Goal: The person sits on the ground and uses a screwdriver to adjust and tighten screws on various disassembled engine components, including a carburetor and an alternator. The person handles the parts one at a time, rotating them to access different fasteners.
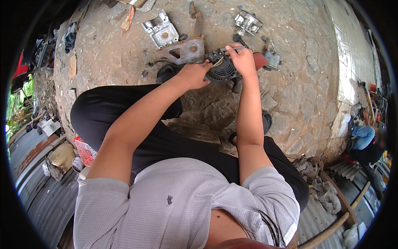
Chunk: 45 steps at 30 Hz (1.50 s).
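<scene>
The half-curled left hand (195, 76) is touching a vented motor (224, 69), likely heavy, best gripped by its rim (219, 79); the right hand (242, 61) is pinching a grey bar (239, 47).

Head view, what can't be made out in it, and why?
All in the head view:
Motor, underside: hidden by its own body.
Grey bar: partly covered by the right hand, so its full shape is unclear.
Left hand, palm: turned away from the camera.
Red piece: left part hidden by the right hand.
Co-worker, right rim: too small and blurred to tell what they hold.
</scene>
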Each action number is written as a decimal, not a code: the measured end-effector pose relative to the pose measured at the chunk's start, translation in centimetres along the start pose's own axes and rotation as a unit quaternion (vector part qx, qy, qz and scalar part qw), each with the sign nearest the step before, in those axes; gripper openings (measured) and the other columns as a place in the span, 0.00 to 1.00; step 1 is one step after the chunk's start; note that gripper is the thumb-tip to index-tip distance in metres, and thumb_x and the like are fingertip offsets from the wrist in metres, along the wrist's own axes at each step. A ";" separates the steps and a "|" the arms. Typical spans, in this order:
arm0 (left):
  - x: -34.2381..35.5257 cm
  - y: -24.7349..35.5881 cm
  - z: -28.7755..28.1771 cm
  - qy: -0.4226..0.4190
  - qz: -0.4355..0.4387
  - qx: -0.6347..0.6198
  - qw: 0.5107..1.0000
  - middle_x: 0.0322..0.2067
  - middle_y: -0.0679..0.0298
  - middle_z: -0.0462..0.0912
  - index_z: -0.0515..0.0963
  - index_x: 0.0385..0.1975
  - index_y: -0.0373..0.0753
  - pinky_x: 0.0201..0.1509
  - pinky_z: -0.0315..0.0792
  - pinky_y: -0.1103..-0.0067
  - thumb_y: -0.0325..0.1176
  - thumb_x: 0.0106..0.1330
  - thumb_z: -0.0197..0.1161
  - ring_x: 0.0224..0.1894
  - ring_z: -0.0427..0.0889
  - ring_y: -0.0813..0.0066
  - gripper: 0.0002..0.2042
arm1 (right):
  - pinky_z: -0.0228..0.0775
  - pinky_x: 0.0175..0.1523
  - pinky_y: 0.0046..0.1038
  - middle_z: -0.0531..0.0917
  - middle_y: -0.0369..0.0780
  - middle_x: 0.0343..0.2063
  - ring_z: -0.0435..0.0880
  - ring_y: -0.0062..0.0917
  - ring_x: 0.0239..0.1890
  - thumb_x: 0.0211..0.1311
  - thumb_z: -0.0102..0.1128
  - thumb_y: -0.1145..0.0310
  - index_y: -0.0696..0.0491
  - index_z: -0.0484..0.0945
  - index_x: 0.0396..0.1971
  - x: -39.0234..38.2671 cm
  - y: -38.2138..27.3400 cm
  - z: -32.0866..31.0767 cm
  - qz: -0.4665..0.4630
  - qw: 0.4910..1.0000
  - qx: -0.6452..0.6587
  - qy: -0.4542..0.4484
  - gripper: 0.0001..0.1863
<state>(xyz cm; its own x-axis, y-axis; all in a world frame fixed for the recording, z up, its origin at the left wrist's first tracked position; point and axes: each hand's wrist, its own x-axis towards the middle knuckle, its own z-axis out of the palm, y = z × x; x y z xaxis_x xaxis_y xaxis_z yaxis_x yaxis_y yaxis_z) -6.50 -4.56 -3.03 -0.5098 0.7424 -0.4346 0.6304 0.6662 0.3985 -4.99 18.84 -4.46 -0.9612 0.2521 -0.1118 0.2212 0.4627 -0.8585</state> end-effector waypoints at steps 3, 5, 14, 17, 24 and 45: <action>0.0 0.0 0.0 0.004 0.001 0.009 1.000 0.75 0.55 0.65 0.63 0.75 0.39 0.66 0.76 0.61 0.46 0.66 0.69 0.62 0.82 0.52 0.39 | 0.80 0.45 0.35 0.91 0.44 0.28 0.91 0.38 0.36 0.69 0.65 0.61 0.58 0.88 0.38 -0.1 0.8 0.0 -0.007 1.000 0.012 -0.003 0.14; -0.1 0.1 0.1 0.006 0.000 0.016 1.000 0.75 0.55 0.65 0.63 0.75 0.39 0.67 0.76 0.61 0.46 0.66 0.69 0.63 0.81 0.53 0.39 | 0.80 0.46 0.34 0.91 0.45 0.28 0.92 0.37 0.36 0.70 0.65 0.61 0.58 0.88 0.39 0.1 1.2 -0.2 -0.012 1.000 0.007 -0.016 0.14; -0.2 0.1 0.1 0.007 -0.001 0.016 1.000 0.76 0.55 0.65 0.62 0.75 0.40 0.68 0.74 0.60 0.46 0.66 0.69 0.64 0.80 0.52 0.39 | 0.80 0.47 0.34 0.91 0.44 0.31 0.91 0.39 0.38 0.70 0.66 0.58 0.56 0.88 0.41 -0.1 1.3 0.3 -0.024 0.999 0.018 0.020 0.15; -0.1 0.1 0.0 0.005 0.000 0.015 1.000 0.76 0.54 0.65 0.62 0.76 0.40 0.68 0.74 0.60 0.45 0.66 0.69 0.63 0.80 0.52 0.39 | 0.80 0.47 0.34 0.91 0.45 0.31 0.91 0.39 0.38 0.69 0.67 0.59 0.56 0.88 0.42 -0.1 1.3 0.7 -0.072 0.997 -0.023 0.029 0.14; -0.3 0.3 -0.1 0.000 -0.005 0.009 1.000 0.75 0.54 0.66 0.63 0.75 0.40 0.68 0.75 0.60 0.45 0.66 0.69 0.62 0.81 0.51 0.39 | 0.80 0.44 0.35 0.90 0.46 0.30 0.91 0.40 0.35 0.69 0.66 0.61 0.57 0.88 0.38 -0.4 0.7 1.2 -0.013 1.000 0.005 0.006 0.13; -0.1 -0.2 0.3 -0.004 0.002 0.027 1.000 0.77 0.55 0.62 0.61 0.76 0.39 0.67 0.75 0.60 0.46 0.67 0.68 0.61 0.82 0.51 0.39 | 0.75 0.43 0.41 0.86 0.51 0.28 0.84 0.51 0.34 0.67 0.66 0.60 0.55 0.86 0.38 -0.7 -3.6 -6.8 0.026 0.996 -0.075 0.051 0.13</action>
<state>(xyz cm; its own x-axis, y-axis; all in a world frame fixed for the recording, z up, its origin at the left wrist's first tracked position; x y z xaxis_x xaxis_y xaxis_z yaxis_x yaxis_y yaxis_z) -6.37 -4.82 -3.35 -0.5025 0.7445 -0.4395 0.6628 0.6581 0.3571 -3.95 22.78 2.16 -0.9275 0.3612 -0.0959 0.2999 0.5661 -0.7679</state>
